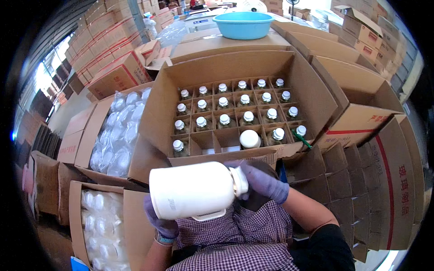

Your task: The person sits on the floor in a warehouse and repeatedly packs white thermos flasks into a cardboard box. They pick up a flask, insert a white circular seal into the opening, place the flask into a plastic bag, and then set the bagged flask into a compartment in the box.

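Note:
I hold a large white plastic jug [192,189] on its side close to my chest. My left hand [159,221], in a purple glove, grips its base end. My right hand [263,180], also gloved, is closed around the white cap at the jug's neck. In front of me stands an open cardboard box [312,90] with a divider grid. Most of its cells hold several bottles with white caps [224,118]. One bigger white cap [249,139] sits in the front row; the cells left of it are empty.
Left of me, open cartons hold clear plastic-wrapped containers [118,135]. A blue basin [244,25] rests on cartons behind the box. Flat and open cardboard boxes [361,122] crowd the right side, with stacked dividers [343,180] beside my right arm. Stacked cartons line the far walls.

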### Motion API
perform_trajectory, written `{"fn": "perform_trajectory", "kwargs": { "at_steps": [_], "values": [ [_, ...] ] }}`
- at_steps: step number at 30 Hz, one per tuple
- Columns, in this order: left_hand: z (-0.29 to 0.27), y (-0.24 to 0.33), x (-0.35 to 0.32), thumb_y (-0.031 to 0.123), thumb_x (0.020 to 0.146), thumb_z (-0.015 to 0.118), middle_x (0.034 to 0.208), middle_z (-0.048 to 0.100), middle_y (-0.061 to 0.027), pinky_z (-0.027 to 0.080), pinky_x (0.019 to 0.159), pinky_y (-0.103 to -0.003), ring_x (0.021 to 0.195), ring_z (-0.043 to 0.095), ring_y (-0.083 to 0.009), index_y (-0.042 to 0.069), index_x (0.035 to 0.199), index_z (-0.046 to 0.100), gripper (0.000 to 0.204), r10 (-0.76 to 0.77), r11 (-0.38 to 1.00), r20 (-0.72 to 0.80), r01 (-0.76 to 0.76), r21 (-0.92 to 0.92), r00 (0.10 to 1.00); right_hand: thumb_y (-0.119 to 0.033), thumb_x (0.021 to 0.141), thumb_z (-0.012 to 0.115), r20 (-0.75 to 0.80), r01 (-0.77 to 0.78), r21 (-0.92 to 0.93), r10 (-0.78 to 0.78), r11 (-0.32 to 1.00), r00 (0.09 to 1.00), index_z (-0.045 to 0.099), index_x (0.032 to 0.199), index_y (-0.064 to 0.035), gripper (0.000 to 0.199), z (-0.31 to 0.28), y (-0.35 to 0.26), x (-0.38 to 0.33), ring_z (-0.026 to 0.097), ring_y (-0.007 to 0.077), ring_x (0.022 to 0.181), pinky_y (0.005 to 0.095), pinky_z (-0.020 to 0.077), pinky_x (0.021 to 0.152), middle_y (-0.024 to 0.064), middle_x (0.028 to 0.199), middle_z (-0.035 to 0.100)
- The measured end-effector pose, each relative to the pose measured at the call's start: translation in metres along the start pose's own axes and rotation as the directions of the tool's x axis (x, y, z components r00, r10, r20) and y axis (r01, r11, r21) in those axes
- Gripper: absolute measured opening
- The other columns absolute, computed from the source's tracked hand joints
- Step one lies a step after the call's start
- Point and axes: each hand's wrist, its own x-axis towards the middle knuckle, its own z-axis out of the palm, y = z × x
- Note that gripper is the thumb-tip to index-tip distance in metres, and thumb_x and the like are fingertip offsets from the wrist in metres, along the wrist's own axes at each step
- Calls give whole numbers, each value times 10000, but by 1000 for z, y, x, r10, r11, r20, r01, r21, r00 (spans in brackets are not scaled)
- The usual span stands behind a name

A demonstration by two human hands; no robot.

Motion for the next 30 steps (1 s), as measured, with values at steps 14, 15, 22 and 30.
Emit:
{"fn": "perform_trajectory", "kwargs": {
  "at_steps": [14, 15, 22, 30],
  "values": [
    [-2, 27, 54, 466, 1100, 323, 1356, 595, -174, 458, 1086, -358, 1236, 577, -220, -33, 1441, 439, 616, -435, 822, 199, 478, -310, 878, -251, 805, 790, 40, 387, -594, -455, 705, 890, 595, 1323, -173, 559, 18, -75, -106, 531, 297, 1233, 447, 465, 1034, 126, 1322, 549],
    [4, 11, 44, 471, 1104, 310, 1344, 597, -167, 450, 1078, -345, 1225, 580, -225, -52, 1432, 447, 632, -410, 869, 46, 405, -285, 911, -249, 823, 773, -96, 214, -484, -295, 849, 951, 591, 1301, -103, 531, 18, -68, -109, 535, 306, 1223, 447, 462, 1036, 155, 1295, 553],
    [34, 93, 19, 601, 1056, 323, 1274, 618, -176, 483, 1013, -381, 1184, 606, -240, -36, 1383, 468, 730, -75, 981, 168, 103, -165, 983, -367, 812, 792, -272, 9, -765, -335, 644, 902, 468, 1421, -40, 763, 28, -91, -97, 508, 396, 1269, 481, 424, 1071, 220, 1339, 510],
    [57, 158, -7, 439, 901, 723, 1307, 572, -154, 519, 968, -439, 1161, 615, -283, 18, 1362, 485, 668, 125, 980, 443, -42, -194, 888, -413, 753, 813, -233, 415, -423, -539, 805, 809, 477, 1331, -37, 767, 67, -132, -31, 653, 345, 927, 438, 522, 852, 167, 1064, 637]
  ]
}}
